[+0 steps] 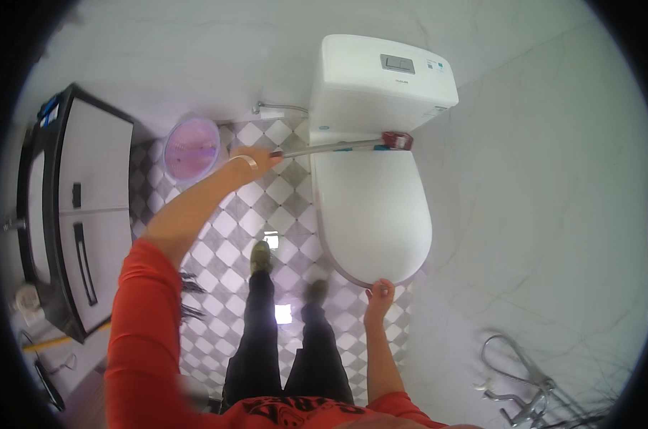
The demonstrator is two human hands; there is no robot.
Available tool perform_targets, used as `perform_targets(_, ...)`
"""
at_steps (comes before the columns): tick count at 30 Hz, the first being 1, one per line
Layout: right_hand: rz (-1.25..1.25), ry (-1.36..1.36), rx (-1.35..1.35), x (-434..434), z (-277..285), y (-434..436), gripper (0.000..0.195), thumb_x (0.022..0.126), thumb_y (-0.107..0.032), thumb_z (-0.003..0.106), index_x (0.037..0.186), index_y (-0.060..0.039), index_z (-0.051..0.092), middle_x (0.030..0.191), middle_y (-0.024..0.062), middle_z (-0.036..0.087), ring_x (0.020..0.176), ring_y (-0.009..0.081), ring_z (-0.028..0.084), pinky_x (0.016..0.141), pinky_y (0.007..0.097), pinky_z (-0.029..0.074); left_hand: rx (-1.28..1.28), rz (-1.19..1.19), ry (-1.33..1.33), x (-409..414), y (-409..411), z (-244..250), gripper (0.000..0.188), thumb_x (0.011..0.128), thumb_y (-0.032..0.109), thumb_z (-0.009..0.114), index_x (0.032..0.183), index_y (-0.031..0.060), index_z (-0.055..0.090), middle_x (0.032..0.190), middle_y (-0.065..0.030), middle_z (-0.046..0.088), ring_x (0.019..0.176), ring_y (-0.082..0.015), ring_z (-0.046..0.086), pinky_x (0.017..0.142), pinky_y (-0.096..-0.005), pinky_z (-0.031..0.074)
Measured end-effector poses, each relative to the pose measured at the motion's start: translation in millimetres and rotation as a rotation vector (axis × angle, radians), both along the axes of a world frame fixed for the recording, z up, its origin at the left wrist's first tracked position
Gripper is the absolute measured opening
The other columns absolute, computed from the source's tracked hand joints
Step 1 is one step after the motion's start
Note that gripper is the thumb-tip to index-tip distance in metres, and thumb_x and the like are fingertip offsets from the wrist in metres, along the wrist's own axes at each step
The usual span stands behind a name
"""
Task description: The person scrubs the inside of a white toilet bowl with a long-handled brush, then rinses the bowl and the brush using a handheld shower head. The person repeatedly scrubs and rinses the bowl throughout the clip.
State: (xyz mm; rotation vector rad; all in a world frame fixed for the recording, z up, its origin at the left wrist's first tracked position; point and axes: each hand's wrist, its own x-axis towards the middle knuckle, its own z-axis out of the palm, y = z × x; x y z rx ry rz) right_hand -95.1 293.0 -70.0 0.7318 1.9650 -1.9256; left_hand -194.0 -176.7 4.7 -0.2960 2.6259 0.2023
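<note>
My left hand [257, 157] is closed around the end of a long pale handle [329, 146] that reaches rightward to a dark red brush-like head [397, 141]. That head lies at the rear of the toilet lid, by the hinges, just in front of the white cistern [385, 80]. The toilet lid [377, 214] is down on the bowl. At its front rim, my right hand [382, 291] has its fingers on the edge; whether they grip it or only touch it I cannot tell.
A pink plastic basket [191, 150] stands on the checkered floor [281, 190] by the back wall. At the left is a black-and-white vanity cabinet [96, 161]. A metal water hose [284, 106] joins wall and toilet. Shower fittings [528, 391] are mounted at the lower right.
</note>
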Motion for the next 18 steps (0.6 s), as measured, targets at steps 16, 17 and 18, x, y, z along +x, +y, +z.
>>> perform_targets(16,-0.180,-0.063,0.119,-2.2,-7.6,-17.7,0.018,0.088,-0.011,0.054,0.105,-0.0155,0.050,0.090,-0.0014,0.055,0.080,0.0077,0.051,0.068,0.0263,0.045,0.225,-0.010,-0.135,-49.4,-37.4,-40.5,0.045,0.093,0.043,0.034,0.101,0.0072,0.060,0.089,-0.0201,0.062,0.083,-0.0376,0.061,0.071,-0.0479,0.048)
perform_targets(17,-0.181,-0.064,0.107,-0.3,-5.8,-18.0,0.018,0.088,-0.011,0.054,0.105,-0.0157,0.050,0.089,-0.0015,0.055,0.079,0.0076,0.051,0.068,0.0264,0.044,0.199,-0.063,-0.105,-13.0,-70.0,-66.4,0.044,0.092,0.043,0.036,0.104,0.0077,0.059,0.090,-0.0203,0.062,0.084,-0.0380,0.060,0.073,-0.0470,0.047)
perform_targets(18,-0.171,-0.059,0.075,-3.1,-7.2,-25.1,0.017,0.088,-0.012,0.055,0.104,-0.0160,0.050,0.087,-0.0016,0.055,0.078,0.0074,0.051,0.068,0.0259,0.044,0.139,-0.114,-0.071,35.3,-120.0,-80.2,0.043,0.091,0.043,0.038,0.107,0.0082,0.058,0.092,-0.0206,0.062,0.085,-0.0383,0.060,0.075,-0.0462,0.047)
